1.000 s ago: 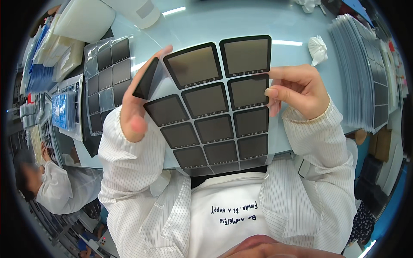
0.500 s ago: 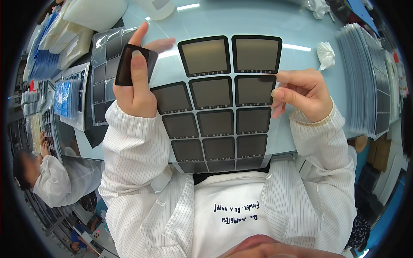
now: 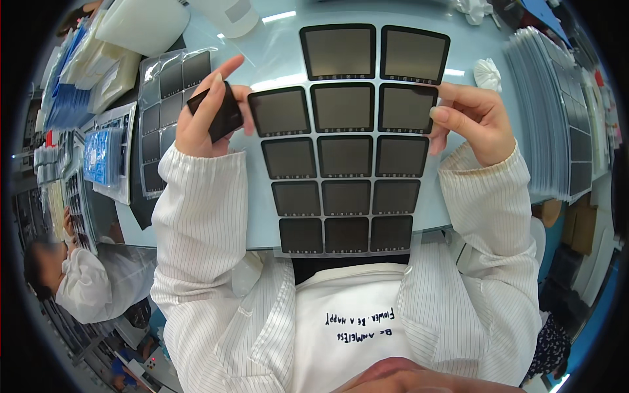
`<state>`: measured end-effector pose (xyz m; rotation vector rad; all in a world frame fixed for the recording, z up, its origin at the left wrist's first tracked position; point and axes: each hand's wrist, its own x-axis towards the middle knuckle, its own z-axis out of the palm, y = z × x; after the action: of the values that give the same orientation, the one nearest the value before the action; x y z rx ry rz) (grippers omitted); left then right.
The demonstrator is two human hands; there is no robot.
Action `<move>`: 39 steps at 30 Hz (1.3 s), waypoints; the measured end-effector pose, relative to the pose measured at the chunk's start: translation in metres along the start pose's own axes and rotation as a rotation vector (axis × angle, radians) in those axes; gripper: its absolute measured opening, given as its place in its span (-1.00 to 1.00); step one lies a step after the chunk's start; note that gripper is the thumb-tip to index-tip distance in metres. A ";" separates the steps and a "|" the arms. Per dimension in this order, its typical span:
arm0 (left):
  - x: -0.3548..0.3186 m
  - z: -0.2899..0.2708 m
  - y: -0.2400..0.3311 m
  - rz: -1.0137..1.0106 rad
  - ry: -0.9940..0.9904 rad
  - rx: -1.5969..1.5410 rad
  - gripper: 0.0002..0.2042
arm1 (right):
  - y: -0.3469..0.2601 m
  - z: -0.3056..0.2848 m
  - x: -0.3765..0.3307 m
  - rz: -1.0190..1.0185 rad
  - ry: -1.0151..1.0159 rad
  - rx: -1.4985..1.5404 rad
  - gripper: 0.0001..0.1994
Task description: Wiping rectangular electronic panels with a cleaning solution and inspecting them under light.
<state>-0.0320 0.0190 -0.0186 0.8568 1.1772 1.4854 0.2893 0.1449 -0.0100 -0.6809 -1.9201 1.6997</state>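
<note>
My left hand (image 3: 202, 128) grips a small dark glossy rectangular panel (image 3: 227, 119), tilted, with the thumb across its face and the index finger stretched out. To its right is a clear plastic sheet (image 3: 342, 255) holding rows of dark panels with black borders (image 3: 343, 108). Three panels stand in most rows; the far row has two, and its left place shows the table through it. My right hand (image 3: 477, 124) pinches the right edge of this sheet between thumb and fingers. The sheet's near end hangs past the table edge, close to my chest.
At the right stands a thick stack of clear sheets (image 3: 534, 118). Crumpled white tissue (image 3: 487, 74) lies before it. On the left are another panel sheet (image 3: 152, 118), a blue plastic-wrapped pack (image 3: 101, 154) and a white tub (image 3: 232, 16) farther back. Another person (image 3: 82, 278) works at far left.
The clear sheet has shifted away from me and to the right, with my right hand on its edge. My left hand has moved slightly, and its dark panel is now tilted differently.
</note>
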 end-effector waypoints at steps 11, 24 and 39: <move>-0.017 0.012 0.008 0.277 0.150 0.374 -0.54 | -0.004 0.006 -0.006 0.008 0.013 0.043 -0.73; -0.020 0.017 0.009 0.276 0.196 0.422 -0.59 | -0.009 0.008 -0.007 -0.026 0.045 0.006 -0.81; -0.019 0.015 0.005 0.324 0.200 0.451 -0.61 | -0.013 0.007 -0.005 -0.013 -0.008 0.053 -0.67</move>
<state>-0.0149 0.0041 -0.0082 1.2726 1.6178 1.6168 0.2881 0.1354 0.0018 -0.6411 -1.8739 1.7418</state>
